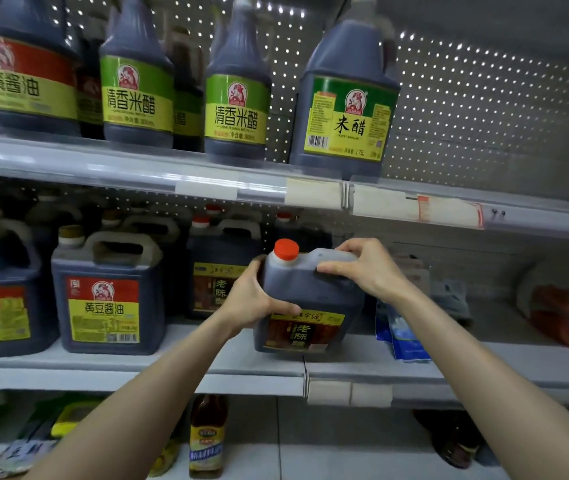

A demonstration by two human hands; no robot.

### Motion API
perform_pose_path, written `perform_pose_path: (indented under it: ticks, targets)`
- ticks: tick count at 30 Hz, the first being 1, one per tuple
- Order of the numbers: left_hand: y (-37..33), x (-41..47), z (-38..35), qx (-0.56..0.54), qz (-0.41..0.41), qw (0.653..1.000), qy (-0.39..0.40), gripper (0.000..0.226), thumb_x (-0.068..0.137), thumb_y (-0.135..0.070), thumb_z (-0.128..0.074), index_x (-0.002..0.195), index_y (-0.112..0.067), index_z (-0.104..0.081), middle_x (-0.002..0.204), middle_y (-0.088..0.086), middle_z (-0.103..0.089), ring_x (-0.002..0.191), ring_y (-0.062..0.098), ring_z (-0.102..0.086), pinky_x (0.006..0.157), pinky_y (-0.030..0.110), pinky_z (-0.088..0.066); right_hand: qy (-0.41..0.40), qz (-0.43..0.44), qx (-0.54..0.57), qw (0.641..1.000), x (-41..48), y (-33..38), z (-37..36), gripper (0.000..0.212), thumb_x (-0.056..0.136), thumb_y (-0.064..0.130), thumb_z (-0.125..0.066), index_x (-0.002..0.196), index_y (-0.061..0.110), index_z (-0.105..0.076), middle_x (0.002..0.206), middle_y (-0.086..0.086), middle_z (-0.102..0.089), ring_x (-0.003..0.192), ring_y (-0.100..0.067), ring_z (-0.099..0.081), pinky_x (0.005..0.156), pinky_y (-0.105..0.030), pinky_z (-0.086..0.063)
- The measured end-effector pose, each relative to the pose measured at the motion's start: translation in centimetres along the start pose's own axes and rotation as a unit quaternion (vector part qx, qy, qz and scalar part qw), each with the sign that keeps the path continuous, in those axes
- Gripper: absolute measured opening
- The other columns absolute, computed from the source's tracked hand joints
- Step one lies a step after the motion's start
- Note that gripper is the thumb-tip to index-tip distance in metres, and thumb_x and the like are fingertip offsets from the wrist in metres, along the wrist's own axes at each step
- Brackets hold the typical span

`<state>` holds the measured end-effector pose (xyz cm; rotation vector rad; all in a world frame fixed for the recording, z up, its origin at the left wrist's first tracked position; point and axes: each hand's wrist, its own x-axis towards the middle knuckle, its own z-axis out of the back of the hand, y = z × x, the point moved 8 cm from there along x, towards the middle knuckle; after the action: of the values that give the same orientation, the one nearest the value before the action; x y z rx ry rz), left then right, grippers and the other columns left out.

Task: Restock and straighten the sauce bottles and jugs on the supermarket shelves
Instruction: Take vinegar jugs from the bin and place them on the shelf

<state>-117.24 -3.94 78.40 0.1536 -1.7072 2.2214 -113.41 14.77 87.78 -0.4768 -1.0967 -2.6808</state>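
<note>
both hands grip the red-capped jug [310, 299]: left hand [253, 299] its side, right hand [367, 268] its handle.

Grey metal supermarket shelving fills the frame, its upper shelf [51, 142] and middle shelf [206, 355] slanting from left to right, each fronted by a clear plastic rail [120, 174] carrying white price tags [314, 194] and, on the upper one to the right, a red-and-white label [449, 211]. Behind them stands a grey perforated back panel [483, 98], its rows of holes glowing as bright pinpoints, strongest at top right, while the bay beneath the upper shelf lies in shadow. Below the middle shelf a pale surface [310, 445] crossed by thin dark seams shows; floor or bottom shelf cannot be told.
</note>
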Motion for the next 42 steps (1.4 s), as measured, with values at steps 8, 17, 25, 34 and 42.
perform_pose_path:
  ticks: [8,17,25,34,42]
  targets:
    - [3.7,4.0,-1.9,0.017,0.072,0.997,-0.014,0.07,0.052,-0.025,-0.094,0.112,-0.008,-0.061,0.102,0.005,-0.071,0.089,0.014,-0.068,0.07,0.024,-0.056,0.028,-0.015,0.003,0.999,5.4,-4.8,-1.6,0.035,0.071,0.04,-0.083,0.096,0.021,-0.069,0.092,0.0,-0.07,0.087,-0.017,-0.065,0.069,-0.029,-0.049]
    - [4.5,5.6,-2.3,-0.029,0.085,0.996,-0.029,0.094,0.061,-0.029,-0.089,0.142,-0.022,-0.04,0.122,0.002,-0.064,0.102,0.015,-0.063,0.07,0.019,-0.051,-0.002,0.008,0.006,1.0,8.3,-6.5,-2.3,0.042,0.082,0.038,-0.074,0.115,0.012,-0.065,0.115,-0.007,-0.065,0.103,-0.024,-0.059,0.079,-0.028,-0.041]
    - [5.4,4.6,-3.8,-0.069,0.074,0.994,-0.038,0.084,0.089,-0.027,-0.066,0.153,-0.03,-0.012,0.129,0.007,-0.059,0.109,0.018,-0.062,0.093,0.037,-0.052,-0.037,-0.019,0.17,0.985,5.5,-9.2,-3.8,0.076,0.083,0.025,-0.075,0.148,0.028,-0.034,0.15,-0.002,-0.039,0.134,-0.024,-0.039,0.1,-0.031,-0.04]
    - [6.7,3.3,-4.2,-0.037,0.081,0.996,-0.032,0.077,0.092,-0.021,-0.062,0.152,-0.026,-0.015,0.136,0.002,-0.056,0.117,0.016,-0.058,0.092,0.038,-0.051,-0.03,-0.109,0.222,0.968,2.0,-13.8,-7.5,0.067,0.087,0.018,-0.071,0.144,0.013,-0.036,0.117,-0.008,-0.065,0.094,-0.019,-0.064,0.09,-0.041,-0.055]
    - [7.1,3.1,-4.1,-0.064,0.054,0.996,-0.04,0.08,0.093,-0.012,-0.059,0.153,-0.034,-0.01,0.14,0.001,-0.051,0.124,0.019,-0.053,0.099,0.043,-0.05,-0.014,-0.128,0.261,0.957,2.4,-15.9,-9.0,0.058,0.086,0.027,-0.072,0.136,0.022,-0.042,0.116,-0.005,-0.067,0.102,-0.024,-0.066,0.091,-0.048,-0.054]
